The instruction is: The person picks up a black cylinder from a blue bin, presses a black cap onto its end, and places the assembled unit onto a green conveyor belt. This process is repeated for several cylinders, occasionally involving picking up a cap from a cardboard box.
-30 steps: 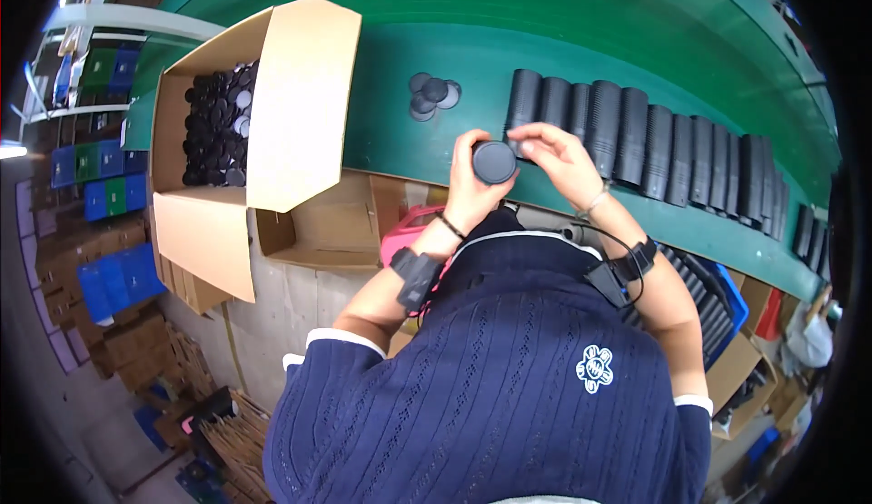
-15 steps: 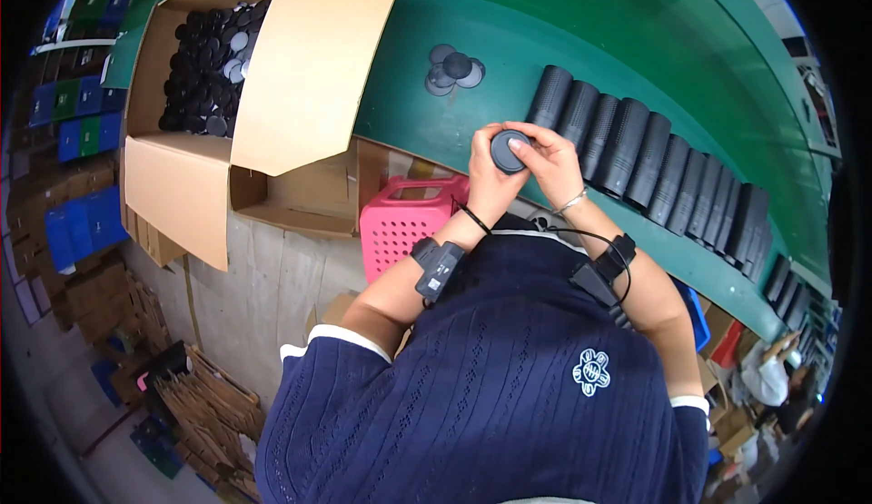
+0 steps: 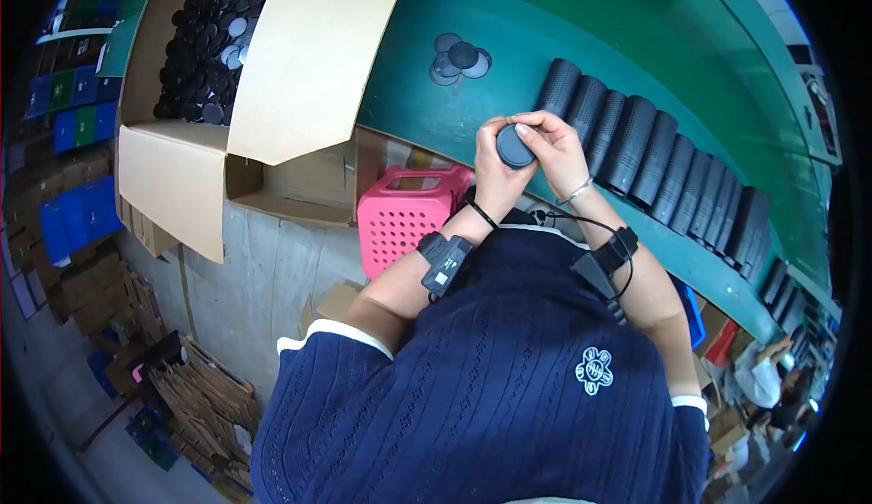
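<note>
At the far left of the room: one blue bin (image 3: 80, 218), against brown cartons. Next, one open cardboard box (image 3: 139, 82), flaps spread, filled in part with black discs (image 3: 195, 64), a few paler ones among them. Below: one stack of flattened cardboard (image 3: 202, 395) on the floor. Rightward: one pink stool (image 3: 416, 197), pierced with holes, near the left forearm.

On the green bench (image 3: 400, 104), beyond the hands: one small cluster of loose discs (image 3: 462, 55), overlapping, just up and left of the fingers.

Item at centre: one left hand (image 3: 498, 180), fingers curled closed around the side of a dark round piece (image 3: 515, 148); black band on the wrist, strapped device on the forearm. The piece sits between both hands above the bench's near edge, flat face up toward the wearer; its axis, I judge, runs roughly up toward the head. Its lower part is hidden from me. Neither hand is nearer; both touch it. One right hand (image 3: 565, 161), metal bangle, nearly closed about the piece's right side, thumb bent over the face, fingers at the far rim.

Just beyond the right hand: one row of black ribbed tubes (image 3: 627, 145), side by side, lengths slanting lower left to upper right; standing or lying, I cannot tell.
</note>
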Motion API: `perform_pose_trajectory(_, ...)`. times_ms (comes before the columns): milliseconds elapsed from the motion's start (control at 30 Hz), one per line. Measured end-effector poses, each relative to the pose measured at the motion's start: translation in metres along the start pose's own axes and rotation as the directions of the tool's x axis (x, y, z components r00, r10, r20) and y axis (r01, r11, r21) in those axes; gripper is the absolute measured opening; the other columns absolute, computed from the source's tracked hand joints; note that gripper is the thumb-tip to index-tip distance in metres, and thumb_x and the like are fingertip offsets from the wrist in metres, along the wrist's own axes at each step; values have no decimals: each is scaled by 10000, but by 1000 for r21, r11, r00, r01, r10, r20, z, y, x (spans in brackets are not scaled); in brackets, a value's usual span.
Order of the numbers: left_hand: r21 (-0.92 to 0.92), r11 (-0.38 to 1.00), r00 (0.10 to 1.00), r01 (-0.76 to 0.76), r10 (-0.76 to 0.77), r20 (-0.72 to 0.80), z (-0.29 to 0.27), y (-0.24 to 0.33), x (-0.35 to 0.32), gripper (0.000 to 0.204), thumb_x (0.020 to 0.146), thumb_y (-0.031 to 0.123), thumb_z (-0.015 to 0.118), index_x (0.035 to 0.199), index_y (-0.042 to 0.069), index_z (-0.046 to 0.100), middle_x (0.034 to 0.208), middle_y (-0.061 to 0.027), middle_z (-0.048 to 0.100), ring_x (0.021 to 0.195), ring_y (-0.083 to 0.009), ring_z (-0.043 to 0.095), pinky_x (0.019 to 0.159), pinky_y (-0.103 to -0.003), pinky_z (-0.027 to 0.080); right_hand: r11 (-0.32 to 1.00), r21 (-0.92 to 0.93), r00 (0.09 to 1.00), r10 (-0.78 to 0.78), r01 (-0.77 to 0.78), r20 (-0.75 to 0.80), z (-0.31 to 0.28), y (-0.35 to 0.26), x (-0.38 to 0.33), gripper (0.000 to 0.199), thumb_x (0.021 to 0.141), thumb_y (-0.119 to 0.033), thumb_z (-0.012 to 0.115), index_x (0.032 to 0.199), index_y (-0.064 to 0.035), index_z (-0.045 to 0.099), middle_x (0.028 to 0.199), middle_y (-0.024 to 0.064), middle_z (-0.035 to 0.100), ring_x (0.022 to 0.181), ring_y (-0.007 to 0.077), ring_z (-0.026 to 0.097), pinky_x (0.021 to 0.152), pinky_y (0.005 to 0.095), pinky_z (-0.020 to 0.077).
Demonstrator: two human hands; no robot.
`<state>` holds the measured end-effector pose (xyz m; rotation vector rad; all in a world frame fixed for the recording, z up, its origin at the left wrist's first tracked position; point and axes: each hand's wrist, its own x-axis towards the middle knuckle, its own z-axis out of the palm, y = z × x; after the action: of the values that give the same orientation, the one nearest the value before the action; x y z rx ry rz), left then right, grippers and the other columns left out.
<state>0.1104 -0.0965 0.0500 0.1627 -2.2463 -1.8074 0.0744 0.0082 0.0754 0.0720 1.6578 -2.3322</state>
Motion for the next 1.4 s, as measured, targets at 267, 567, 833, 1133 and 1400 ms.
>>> perform_pose_trajectory(267,18,990,985,-139,137,102,-9,5,0,601,626,84,798,1124,39,463,1132,-176,509,1054,-354,521,905,-402,441,978,-185,995,92,-96,-31,-8,-5,21,196,868,-155,692,747,-18,621,736,12,632,695,51,560,653,196,462)
perform_pose_trajectory(567,-66,970,827,-234,235,510,-57,28,19,602,650,86,795,1176,49,504,1171,-143,510,1139,-306,503,970,-380,408,970,68,958,219,-235,185,-53,-28,-30,180,940,-185,586,987,-17,628,962,55,655,897,130,624,833,261,494)
perform_pose_trajectory(833,-147,986,748,-83,159,645,-43,20,13,629,699,24,733,1238,55,410,1245,-120,488,1190,-229,486,991,-346,405,990,19,984,134,-137,118,-51,-16,-51,200,894,-67,624,1083,-5,647,1017,53,665,929,105,602,861,255,480)
perform_pose_trajectory(1133,-34,999,934,-8,19,356,-24,12,-7,606,713,80,744,1222,51,416,1104,-114,554,1023,-204,570,856,-325,474,994,-111,990,-10,25,139,-28,-13,-51,393,862,-62,657,1246,-22,583,1232,81,558,1158,154,511,981,294,429)
perform_pose_trajectory(1400,-39,996,955,86,-71,289,-24,21,3,601,725,96,774,1193,33,401,1077,-110,562,985,-171,569,823,-305,485,932,-347,994,-104,104,19,-19,8,-8,294,912,-223,622,1124,-25,670,1004,21,570,841,107,519,746,239,420)
